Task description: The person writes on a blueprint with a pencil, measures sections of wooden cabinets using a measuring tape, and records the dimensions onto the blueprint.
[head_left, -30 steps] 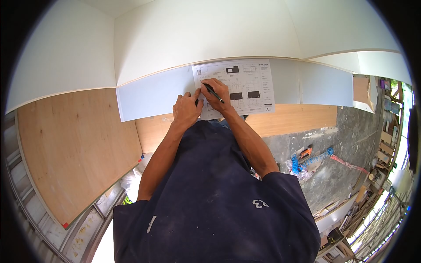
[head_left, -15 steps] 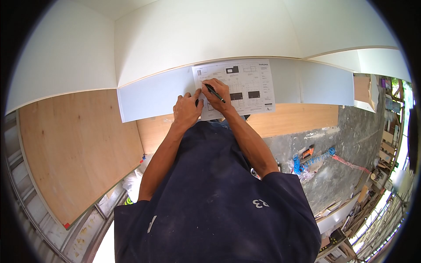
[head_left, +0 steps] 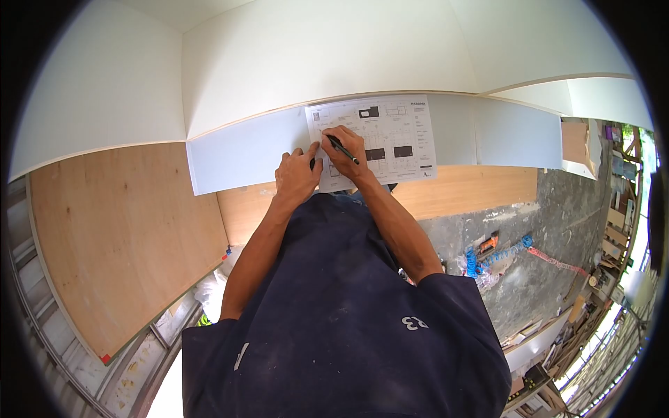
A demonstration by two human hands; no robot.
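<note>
My right hand [head_left: 344, 152] is closed around a dark pen [head_left: 346, 151] with a pale end. Its fingertips rest on the left part of a printed drawing sheet [head_left: 394, 129]; the pen's tip is hidden by the fingers. On the sheet are line drawings and several black blocks. My left hand [head_left: 297, 175] lies at the sheet's left edge with its fingers curled. Something small and dark shows between its thumb and forefinger, too hidden to name. The sheet lies on a long pale panel [head_left: 244, 153].
White cabinet panels [head_left: 327, 56] rise beyond the pale strip. A plywood board [head_left: 125, 237] stands at the left. On the grey floor [head_left: 578, 223] at the right lie an orange tool [head_left: 489, 242] and a coiled blue hose [head_left: 472, 262]. Wood pieces are stacked at the far right.
</note>
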